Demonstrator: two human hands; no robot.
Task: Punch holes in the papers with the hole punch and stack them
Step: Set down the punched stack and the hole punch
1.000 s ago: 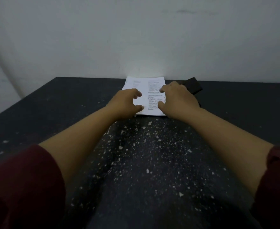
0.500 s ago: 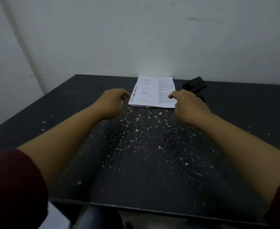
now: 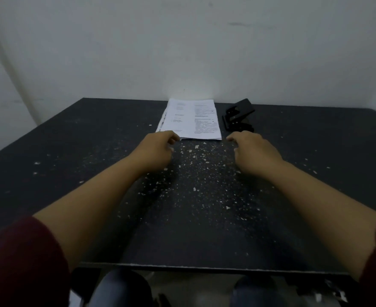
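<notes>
A stack of printed white papers (image 3: 191, 120) lies flat at the far side of the dark table, close to the wall. A black hole punch (image 3: 238, 115) sits just to the right of the stack, its lever raised. My left hand (image 3: 156, 149) hovers just in front of the stack's near left corner, fingers loosely curled and holding nothing. My right hand (image 3: 253, 151) is in front of the near right corner, fingers also curled and apart, holding nothing. Neither hand rests on the papers.
The dark table (image 3: 71, 151) is sprinkled with small white paper bits, densest in the middle between my arms. A pale wall (image 3: 182, 52) rises directly behind the table. My knees show below the near table edge (image 3: 204, 268).
Both hands have drawn back off the paper stack toward me and spread apart. The view has pulled back, showing the table's near edge and my knees.
</notes>
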